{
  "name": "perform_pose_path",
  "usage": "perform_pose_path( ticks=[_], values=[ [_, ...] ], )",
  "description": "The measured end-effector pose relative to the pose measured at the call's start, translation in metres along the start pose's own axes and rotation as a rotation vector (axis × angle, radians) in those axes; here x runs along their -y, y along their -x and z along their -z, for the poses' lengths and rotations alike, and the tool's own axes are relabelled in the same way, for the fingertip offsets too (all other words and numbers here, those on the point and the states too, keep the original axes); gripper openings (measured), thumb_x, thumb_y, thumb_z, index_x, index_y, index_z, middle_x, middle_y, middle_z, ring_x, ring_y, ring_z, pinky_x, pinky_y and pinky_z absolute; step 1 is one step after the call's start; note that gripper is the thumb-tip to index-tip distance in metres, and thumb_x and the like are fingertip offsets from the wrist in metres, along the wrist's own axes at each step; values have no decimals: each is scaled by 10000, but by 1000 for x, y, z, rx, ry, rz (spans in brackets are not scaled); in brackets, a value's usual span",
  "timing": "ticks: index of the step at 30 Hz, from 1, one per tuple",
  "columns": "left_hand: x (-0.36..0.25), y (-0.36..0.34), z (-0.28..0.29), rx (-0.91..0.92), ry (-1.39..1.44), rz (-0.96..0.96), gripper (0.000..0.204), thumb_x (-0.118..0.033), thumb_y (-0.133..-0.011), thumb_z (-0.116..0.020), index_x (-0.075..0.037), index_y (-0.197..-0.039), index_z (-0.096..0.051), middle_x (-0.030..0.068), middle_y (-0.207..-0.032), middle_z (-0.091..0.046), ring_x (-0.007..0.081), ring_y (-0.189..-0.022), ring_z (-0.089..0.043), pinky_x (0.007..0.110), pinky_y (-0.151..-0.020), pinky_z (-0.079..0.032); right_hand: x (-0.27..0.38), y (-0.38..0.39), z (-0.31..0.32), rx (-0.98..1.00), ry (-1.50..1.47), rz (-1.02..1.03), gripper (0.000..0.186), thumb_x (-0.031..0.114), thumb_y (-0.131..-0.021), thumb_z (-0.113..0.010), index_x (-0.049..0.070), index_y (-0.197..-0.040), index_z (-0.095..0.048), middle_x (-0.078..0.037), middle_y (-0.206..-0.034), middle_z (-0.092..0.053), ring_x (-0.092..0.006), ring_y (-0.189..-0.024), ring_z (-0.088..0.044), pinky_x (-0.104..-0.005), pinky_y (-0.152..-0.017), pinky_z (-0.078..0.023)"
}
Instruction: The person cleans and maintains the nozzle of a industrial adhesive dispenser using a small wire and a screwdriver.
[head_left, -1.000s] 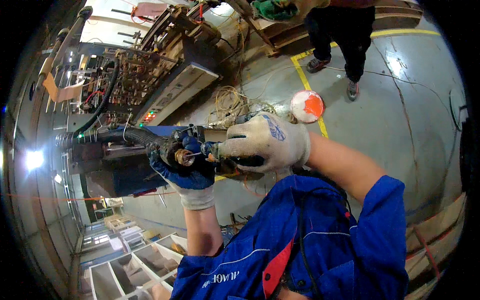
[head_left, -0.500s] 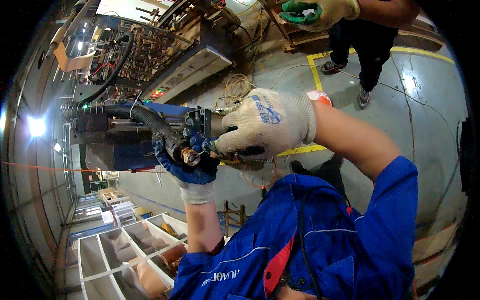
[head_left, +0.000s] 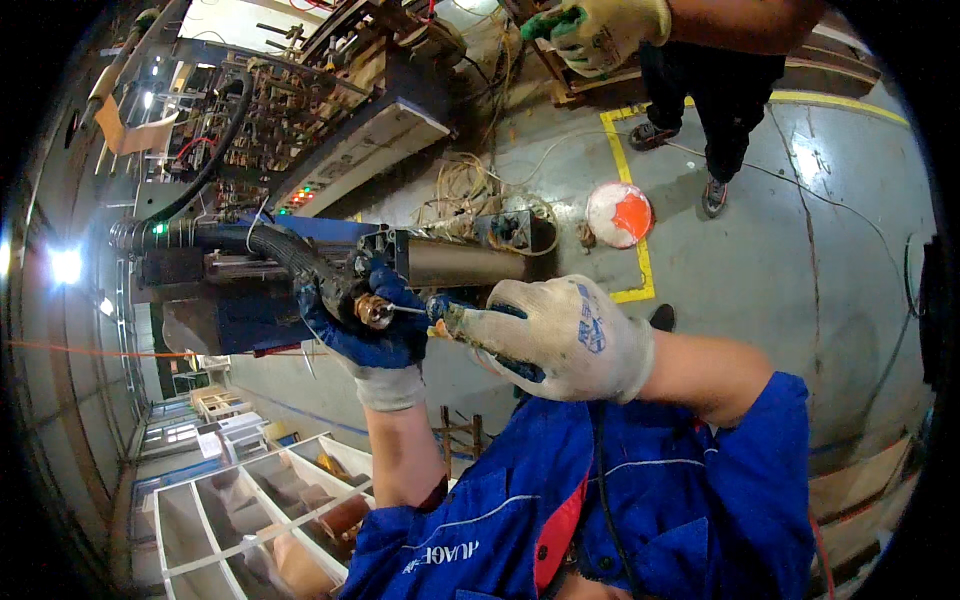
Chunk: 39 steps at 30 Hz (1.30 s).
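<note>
My left hand [head_left: 385, 352], in a blue-coated glove with a pale cuff, is wrapped round the end of a thick black braided hose [head_left: 283, 248]. A copper-coloured metal fitting [head_left: 374, 311] sticks out of that end and faces right. In a pale knit glove with dark blue on the finger side, my right hand [head_left: 570, 335] is closed with finger and thumb pinched together. A thin shiny metal rod [head_left: 408, 309] runs from these fingertips to the fitting. Whether the rod's tip is inside the fitting or only touches it, I cannot tell.
Behind my hands lies a long dark machine arm [head_left: 455, 262]. A machine bench [head_left: 370, 150] stands beyond it, near coiled cables [head_left: 465, 190]. A white and orange bucket [head_left: 620, 215] is on the floor. At top right stands another person with a gloved hand [head_left: 610, 35]. Divided bins [head_left: 240, 500] are lower left.
My right hand has drawn back right and down from the fitting, and the thin rod now shows between them. My left hand still grips the hose. The other person's gloved hand has shifted left.
</note>
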<state>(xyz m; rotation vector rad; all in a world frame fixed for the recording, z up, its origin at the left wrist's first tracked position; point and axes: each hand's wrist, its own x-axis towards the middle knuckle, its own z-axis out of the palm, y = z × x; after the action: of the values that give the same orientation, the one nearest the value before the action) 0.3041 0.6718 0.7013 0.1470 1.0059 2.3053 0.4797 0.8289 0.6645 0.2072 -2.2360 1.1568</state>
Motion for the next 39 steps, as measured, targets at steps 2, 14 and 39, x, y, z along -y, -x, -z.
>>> perform_pose_path(
  ticks=[2, 14, 39],
  values=[
    [1, -2, 5, -1, 3, -9, 531, -509, -907, -612, -61, -1192, -600, 94, -954, -664, 210, -783, -652, 338, -699, -599, 1, -1, -1, 17, 2, -9, 532, 168, -799, -660, 164, -1324, -575, -124, -877, -596, -319, -657, -656, -435, -529, -523],
    [3, -3, 2, -24, 100, 60, 650, -546, -874, -630, -12, -1235, -544, 136, -1007, -646, 226, -812, -658, 340, -713, -612, 29, -1, -26, -113, -167, -231, 527, 111, -810, -636, 144, -1330, -559, -175, -948, -629, -364, -733, -668, -477, -599, -534],
    [4, 15, -7, -132, -47, -63, 621, -588, -907, -535, -49, -1215, -571, 99, -929, -671, 221, -715, -635, 349, -619, -556, -23, -64, 28, 426, -183, 184, 378, 130, -744, -670, 158, -1120, -679, -154, -948, -695, -361, -891, -682, -459, -799, -545]
  ],
)
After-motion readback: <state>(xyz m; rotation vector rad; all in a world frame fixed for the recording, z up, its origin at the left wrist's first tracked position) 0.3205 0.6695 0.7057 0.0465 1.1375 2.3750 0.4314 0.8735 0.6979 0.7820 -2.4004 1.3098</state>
